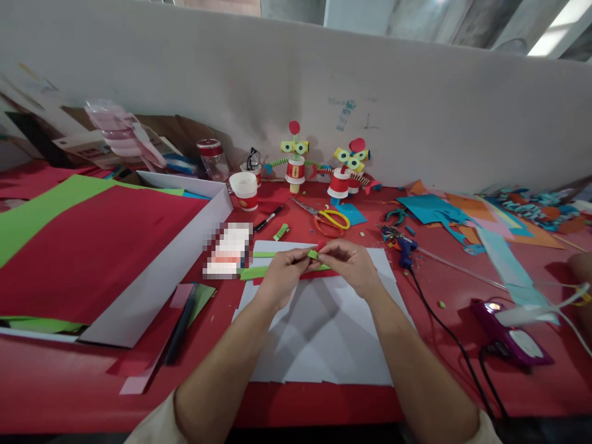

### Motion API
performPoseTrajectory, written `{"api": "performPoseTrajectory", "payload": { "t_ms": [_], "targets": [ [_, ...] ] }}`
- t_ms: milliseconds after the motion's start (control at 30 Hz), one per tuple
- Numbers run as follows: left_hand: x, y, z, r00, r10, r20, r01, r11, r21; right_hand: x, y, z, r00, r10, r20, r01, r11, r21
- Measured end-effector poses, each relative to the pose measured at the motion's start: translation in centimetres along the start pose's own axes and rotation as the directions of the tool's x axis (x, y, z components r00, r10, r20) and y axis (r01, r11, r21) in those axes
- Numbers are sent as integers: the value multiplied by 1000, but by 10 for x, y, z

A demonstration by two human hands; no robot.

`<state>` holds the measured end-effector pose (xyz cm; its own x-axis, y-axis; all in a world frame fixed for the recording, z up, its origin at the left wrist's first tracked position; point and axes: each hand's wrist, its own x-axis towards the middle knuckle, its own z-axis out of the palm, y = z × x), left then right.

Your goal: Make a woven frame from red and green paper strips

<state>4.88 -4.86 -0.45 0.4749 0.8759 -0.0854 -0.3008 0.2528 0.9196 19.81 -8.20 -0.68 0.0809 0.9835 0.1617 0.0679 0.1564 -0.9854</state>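
Observation:
Over the far part of a white sheet [324, 333], my left hand [283, 276] and my right hand [349, 264] meet at a small folded piece of green paper [313, 253]. Fingertips of both hands pinch it from either side. A bit of red paper [320, 246] shows just behind it, by my right fingers. Green strips [253, 272] reach out to the left from under my left hand, and a red strip lies beneath my hands. A small green-and-red folded strip [280, 232] rests beyond the sheet.
Scissors [335, 219], a pen [268, 219] and paper-cup figures [295, 169] stand or lie beyond my hands. On the right are a glue gun [407, 250], its cable and a purple power strip [513, 336]. A box of coloured paper [157, 271] and a dark cutter [180, 327] occupy the left.

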Motion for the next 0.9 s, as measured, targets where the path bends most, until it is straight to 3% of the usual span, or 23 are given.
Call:
{"api": "performPoseTrajectory", "payload": {
  "t_ms": [333, 533, 700, 833, 900],
  "targets": [
    [-1, -5, 2, 996, 49, -71, -42, 994, 101, -2, 2, 9, 990, 21, -140, -30, 998, -63],
    [3, -13, -1, 986, 104, -128, -88, 989, 123, -6, 6, 24, 971, 64, -231, -41, 994, 99],
    [8, -14, -11, 973, 232, -20, -207, 900, 384, -7, 3, 25, 963, 164, -215, -124, 974, 189],
    [8, -10, -19, 940, 312, 137, -327, 710, 623, -7, 1, 14, 973, 211, -91, -211, 977, 5],
    [8, -10, -21, 940, 291, 180, -336, 681, 651, -7, 1, 11, 983, 179, -37, -181, 981, -66]
  ]
}}
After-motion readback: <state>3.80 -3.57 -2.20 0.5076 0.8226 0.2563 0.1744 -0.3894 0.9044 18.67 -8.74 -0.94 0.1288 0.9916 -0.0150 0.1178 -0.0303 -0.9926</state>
